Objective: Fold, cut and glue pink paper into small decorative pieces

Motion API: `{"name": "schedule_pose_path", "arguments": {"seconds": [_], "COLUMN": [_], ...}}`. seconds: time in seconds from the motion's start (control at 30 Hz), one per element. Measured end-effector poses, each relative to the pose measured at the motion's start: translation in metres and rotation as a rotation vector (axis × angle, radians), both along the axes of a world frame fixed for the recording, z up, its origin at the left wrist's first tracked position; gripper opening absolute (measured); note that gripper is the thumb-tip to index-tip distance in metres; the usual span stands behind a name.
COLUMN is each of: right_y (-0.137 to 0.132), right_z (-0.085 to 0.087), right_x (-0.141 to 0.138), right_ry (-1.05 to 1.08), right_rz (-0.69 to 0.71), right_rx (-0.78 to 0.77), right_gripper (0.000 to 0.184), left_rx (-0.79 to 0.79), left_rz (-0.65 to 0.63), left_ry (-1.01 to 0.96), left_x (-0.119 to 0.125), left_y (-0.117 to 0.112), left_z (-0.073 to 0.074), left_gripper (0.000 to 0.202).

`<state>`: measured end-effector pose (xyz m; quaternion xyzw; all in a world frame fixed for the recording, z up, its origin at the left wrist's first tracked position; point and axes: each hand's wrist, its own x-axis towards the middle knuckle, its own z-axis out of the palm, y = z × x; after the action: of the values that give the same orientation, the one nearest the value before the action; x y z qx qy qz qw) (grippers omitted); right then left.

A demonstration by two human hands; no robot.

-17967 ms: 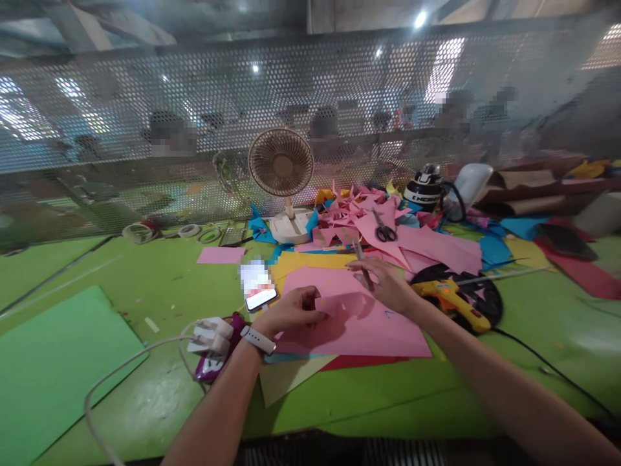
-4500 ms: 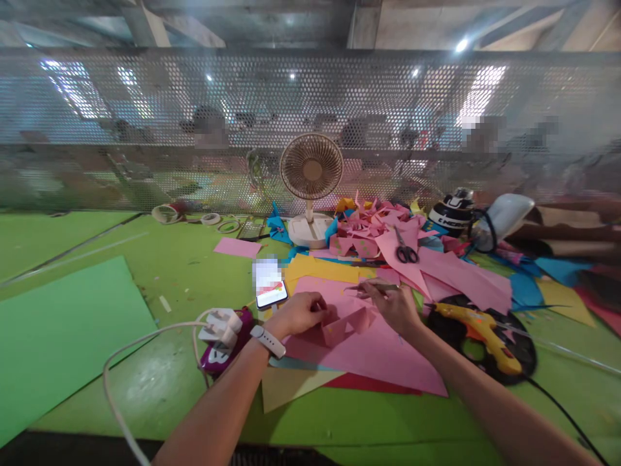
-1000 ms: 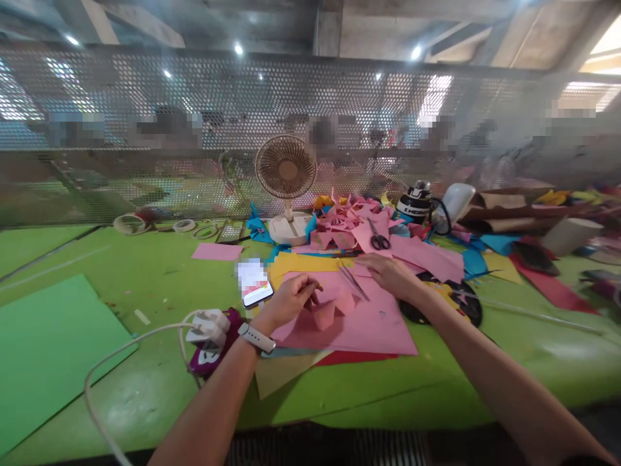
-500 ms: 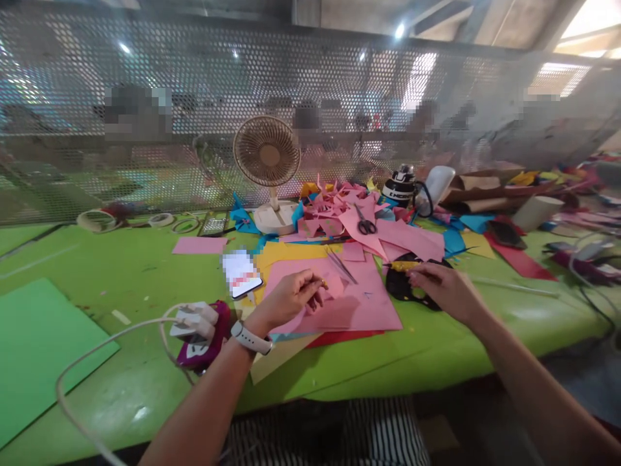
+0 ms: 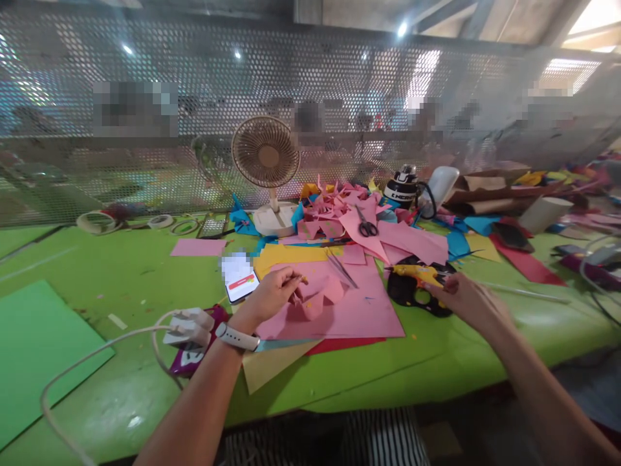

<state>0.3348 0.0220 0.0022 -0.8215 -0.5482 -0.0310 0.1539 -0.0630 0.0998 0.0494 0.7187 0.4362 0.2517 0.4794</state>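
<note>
My left hand [image 5: 276, 294], a pale watch on its wrist, is closed with the fingertips pinched on a folded piece of pink paper [image 5: 320, 304]. Below it lies a larger pink sheet [image 5: 373, 317]. A yellow glue gun [image 5: 417, 270] rests across a black stand [image 5: 400, 298] to the right, its nozzle pointing left. At its rear end is my right hand [image 5: 468, 301], with thumb and fingers closed around the back of the gun. A pair of tweezers [image 5: 342, 266] lies on the pink sheet between the hands.
Behind the sheets, pink paper pieces [image 5: 334, 204] are heaped, with scissors [image 5: 367, 226] on top. A fan [image 5: 266, 153] and a dark bottle [image 5: 402, 188] stand at the back. Left are a phone [image 5: 241, 288], a plugged power strip [image 5: 189, 356] with a cable, and a green sheet [image 5: 43, 362].
My right hand has moved back to the right along the glue gun, so more of the gun shows. My left hand has shifted slightly left, with the folded pink paper.
</note>
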Motion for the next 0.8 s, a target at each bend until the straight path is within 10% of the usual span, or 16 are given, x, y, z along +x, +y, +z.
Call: {"name": "schedule_pose_path", "arguments": {"seconds": [0.13, 0.23, 0.37, 0.5, 0.8], "right_y": [0.001, -0.003, 0.0, 0.024, 0.047], "right_z": [0.005, 0.016, 0.033, 0.044, 0.046], "right_x": [-0.003, -0.021, -0.081, -0.153, -0.187], "right_ry": [-0.018, -0.105, 0.153, 0.618, 0.598], "right_rz": [-0.025, -0.042, 0.38, 0.824, 0.95], "right_rx": [-0.097, 0.106, 0.324, 0.091, 0.086], "right_gripper": [0.049, 0.043, 0.024, 0.016, 0.016], "left_rx": [-0.024, -0.006, 0.039, 0.065, 0.162], "left_rz": [0.034, 0.012, -0.018, -0.035, -0.022], "left_ry": [-0.016, -0.064, -0.107, -0.101, -0.001], "left_x": [0.0, 0.002, 0.009, 0.012, 0.008], "left_y": [0.002, -0.001, -0.009, -0.015, -0.017], "left_z": [0.0, 0.001, 0.001, 0.002, 0.008], "left_gripper": [0.019, 0.02, 0.024, 0.028, 0.029]}}
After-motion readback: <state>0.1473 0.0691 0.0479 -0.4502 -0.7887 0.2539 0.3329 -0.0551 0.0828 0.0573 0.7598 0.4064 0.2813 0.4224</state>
